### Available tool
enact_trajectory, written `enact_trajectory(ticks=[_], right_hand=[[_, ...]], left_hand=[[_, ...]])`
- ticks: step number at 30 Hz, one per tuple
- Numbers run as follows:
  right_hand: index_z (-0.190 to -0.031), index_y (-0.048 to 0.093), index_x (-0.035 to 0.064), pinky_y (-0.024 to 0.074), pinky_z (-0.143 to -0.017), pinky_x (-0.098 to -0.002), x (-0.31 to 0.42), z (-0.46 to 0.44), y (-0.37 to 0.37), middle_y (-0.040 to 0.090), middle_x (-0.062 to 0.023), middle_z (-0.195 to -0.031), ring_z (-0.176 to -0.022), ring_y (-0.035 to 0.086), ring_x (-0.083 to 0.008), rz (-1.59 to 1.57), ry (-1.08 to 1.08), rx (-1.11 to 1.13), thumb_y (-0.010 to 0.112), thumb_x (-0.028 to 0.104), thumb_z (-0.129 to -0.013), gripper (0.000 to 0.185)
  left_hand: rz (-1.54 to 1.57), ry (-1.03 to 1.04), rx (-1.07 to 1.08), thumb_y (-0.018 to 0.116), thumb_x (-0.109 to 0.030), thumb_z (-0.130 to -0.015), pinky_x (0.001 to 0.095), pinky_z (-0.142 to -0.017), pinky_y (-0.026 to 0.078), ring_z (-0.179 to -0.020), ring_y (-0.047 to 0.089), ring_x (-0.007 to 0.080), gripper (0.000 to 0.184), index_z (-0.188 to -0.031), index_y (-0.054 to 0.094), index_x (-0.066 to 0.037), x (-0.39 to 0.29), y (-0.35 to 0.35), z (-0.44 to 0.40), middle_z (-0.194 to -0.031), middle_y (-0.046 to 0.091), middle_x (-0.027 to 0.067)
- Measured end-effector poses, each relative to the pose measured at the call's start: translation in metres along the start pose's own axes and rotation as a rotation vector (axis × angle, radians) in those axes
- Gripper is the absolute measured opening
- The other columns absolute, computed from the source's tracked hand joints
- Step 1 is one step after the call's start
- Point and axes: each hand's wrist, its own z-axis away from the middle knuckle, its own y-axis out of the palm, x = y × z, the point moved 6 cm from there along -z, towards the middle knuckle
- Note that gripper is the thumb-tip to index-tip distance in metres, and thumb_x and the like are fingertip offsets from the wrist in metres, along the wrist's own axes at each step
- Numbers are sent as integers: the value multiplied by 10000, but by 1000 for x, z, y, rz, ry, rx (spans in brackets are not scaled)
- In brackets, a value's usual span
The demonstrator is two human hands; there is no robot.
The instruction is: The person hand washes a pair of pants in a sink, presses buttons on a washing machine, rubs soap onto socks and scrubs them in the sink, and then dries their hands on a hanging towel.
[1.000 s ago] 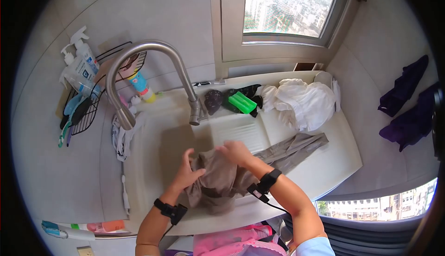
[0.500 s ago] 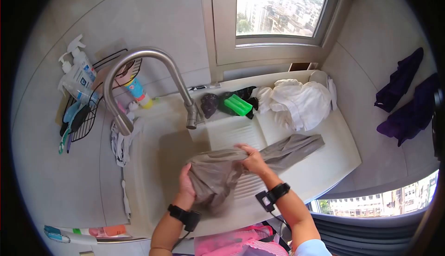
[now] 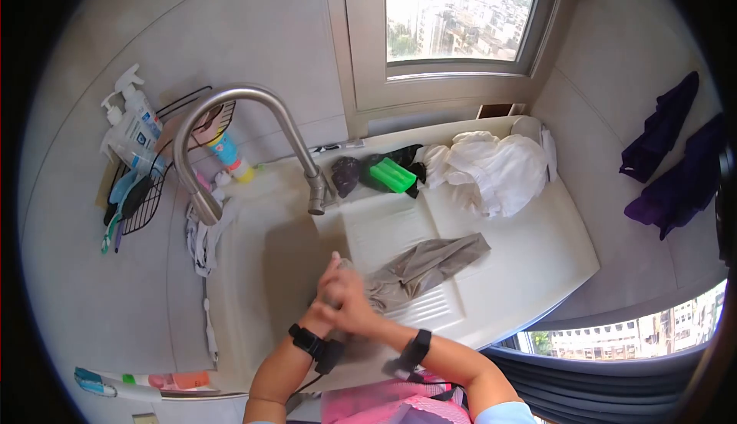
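Observation:
A taupe garment [image 3: 430,266] trails across the ridged washboard part of the white sink [image 3: 530,247]. Its other end is bunched between my two hands, which are pressed together over the basin's near side. My right hand [image 3: 355,301] closes over the bunched cloth and is slightly blurred. Behind it, my left hand [image 3: 321,315] is partly covered, with a finger pointing up and the rest wrapped round the cloth. Beyond the hands, a green bar of soap [image 3: 393,174] rests on dark cloth [image 3: 399,155] at the sink's back ledge.
A curved metal faucet [image 3: 253,94] arches over the basin. White cloth [image 3: 495,167] lies heaped at the back right, with a small dark purple bundle [image 3: 347,174] near the faucet base. Wire racks [image 3: 142,213] with bottles hang on the left wall; purple cloths [image 3: 675,186] hang at right.
My hands, earlier apart with the garment spread between them, have come together. The garment's far end has slid left and nearer across the washboard.

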Motion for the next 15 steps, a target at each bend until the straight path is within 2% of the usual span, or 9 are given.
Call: enact_trajectory(ticks=[1, 2, 5, 8, 9, 12, 13, 15], right_hand=[[-763, 577, 23, 387, -800, -371, 8, 4, 8, 531, -146, -918, -901, 495, -336, 46, -105, -32, 640, 184, -659, 202], [-750, 586, 27, 393, -786, -362, 14, 6, 10, 548, -134, -875, -883, 506, -329, 96, -212, -65, 649, 206, -670, 207], [-705, 574, 5, 404, -664, -384, -91, -11, -21, 538, -150, -733, -735, 518, -351, 253, 337, 46, 627, 260, -734, 262], [-721, 557, -22, 409, -590, -367, -44, -24, -20, 529, -151, -654, -633, 486, -346, -24, 460, 295, 590, 302, -785, 332], [-727, 552, -20, 402, -555, -348, -21, -34, -19, 518, -146, -616, -544, 439, -284, -64, 496, 413, 594, 339, -786, 366], [-758, 553, -14, 397, -558, -335, 22, -51, -27, 514, -133, -615, -558, 410, -215, -271, 283, 550, 590, 365, -784, 381], [-834, 564, -16, 400, -567, -340, 10, -49, -31, 527, -126, -631, -585, 436, -163, -144, 189, 653, 590, 369, -788, 389], [-902, 575, -19, 424, -606, -312, -34, -43, -62, 564, -116, -781, -675, 490, -134, 94, 461, 755, 603, 329, -786, 367]], left_hand=[[43, -47, 149, 457, -317, -881, 269, -692, 450, -752, 547, 125, 257, -825, 538, -79, 2, -5, 4, -767, 554, 19], [21, -62, 38, 457, -313, -881, 265, -702, 450, -753, 542, 125, 263, -848, 537, -65, 4, -24, 0, -767, 547, 16], [-366, -115, -412, 504, -289, -860, 249, -722, 444, -759, 531, 100, 267, -904, 534, -27, -6, 47, 43, -774, 535, 15], [-792, -202, -246, 559, -247, -827, 237, -736, 434, -786, 514, 85, 300, -966, 520, 16, -27, 59, 49, -803, 528, 10], [-968, -187, -146, 604, -228, -789, 221, -722, 427, -801, 493, 83, 342, -999, 512, 26, -30, 63, 50, -815, 518, 15], [-1237, -168, 38, 602, -228, -777, 234, -714, 424, -789, 472, 88, 390, -1040, 501, 42, -48, 74, 54, -824, 503, 23], [-1090, 34, 138, 590, -217, -771, 280, -774, 439, -836, 526, 141, 402, -1054, 502, 53, -61, 86, 56, -907, 552, 73], [-537, 186, 10, 573, -212, -778, 326, -827, 435, -902, 543, 197, 388, -1052, 508, 55, -66, 89, 59, -993, 560, 98]])
